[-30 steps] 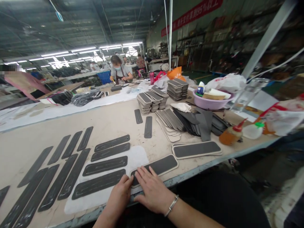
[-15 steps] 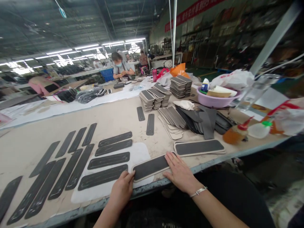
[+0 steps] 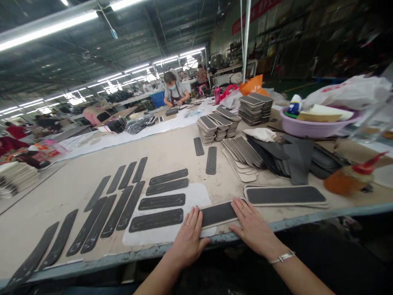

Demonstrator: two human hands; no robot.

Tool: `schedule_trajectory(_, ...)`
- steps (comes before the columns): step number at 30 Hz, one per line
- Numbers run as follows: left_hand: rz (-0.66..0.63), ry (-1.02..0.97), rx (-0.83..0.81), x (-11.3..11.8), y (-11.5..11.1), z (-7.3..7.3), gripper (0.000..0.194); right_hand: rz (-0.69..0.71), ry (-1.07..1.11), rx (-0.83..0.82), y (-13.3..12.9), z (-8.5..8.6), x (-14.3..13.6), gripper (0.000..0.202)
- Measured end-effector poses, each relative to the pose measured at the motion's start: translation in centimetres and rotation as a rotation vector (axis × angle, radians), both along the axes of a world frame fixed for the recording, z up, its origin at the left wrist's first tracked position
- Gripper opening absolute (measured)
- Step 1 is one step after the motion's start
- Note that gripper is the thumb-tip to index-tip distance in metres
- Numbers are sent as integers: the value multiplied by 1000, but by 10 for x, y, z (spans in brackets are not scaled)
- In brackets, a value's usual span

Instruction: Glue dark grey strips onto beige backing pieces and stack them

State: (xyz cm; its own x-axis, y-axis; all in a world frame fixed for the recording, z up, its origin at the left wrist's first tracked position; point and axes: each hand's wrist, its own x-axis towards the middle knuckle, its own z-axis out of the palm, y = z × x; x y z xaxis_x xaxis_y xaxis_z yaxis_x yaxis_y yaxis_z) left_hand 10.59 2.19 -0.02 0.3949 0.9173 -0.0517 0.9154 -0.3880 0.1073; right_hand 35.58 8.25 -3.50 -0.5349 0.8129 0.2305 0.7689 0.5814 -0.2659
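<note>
1. At the near edge of the brown-topped counter (image 3: pixel 175 151), the left hand (image 3: pixel 189 237) and right hand (image 3: pixel 256 230) lay flat on opposite ends of a long dark-grey panel with a pale rim (image 3: pixel 217 215); each grip was spread, closed around nothing.
2. Pressing the panel smooth seemed the step in hand; the next move probably called for even pressure along its rim.
3. Just beyond, to the right, lay a low pile of similar pale-rimmed panels (image 3: pixel 285 196).

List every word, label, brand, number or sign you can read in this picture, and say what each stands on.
No text reads clearly.
Red banner: characters, too dark and blurred to read.
Orange bag: pale marks, too small to read.
White plastic bag: faint red print, too blurred.
Blue-and-white bottle: any label is too small to tell.
</note>
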Motion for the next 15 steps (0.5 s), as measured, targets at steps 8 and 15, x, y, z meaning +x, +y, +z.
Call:
schedule_trajectory(8,-61,68,119,-24,-1,-12,66,-276,295,-39,0,25,12,41)
schedule_trajectory(15,-165,59,138,-41,32,-34,44,-667,284,-187,4,38,12,27)
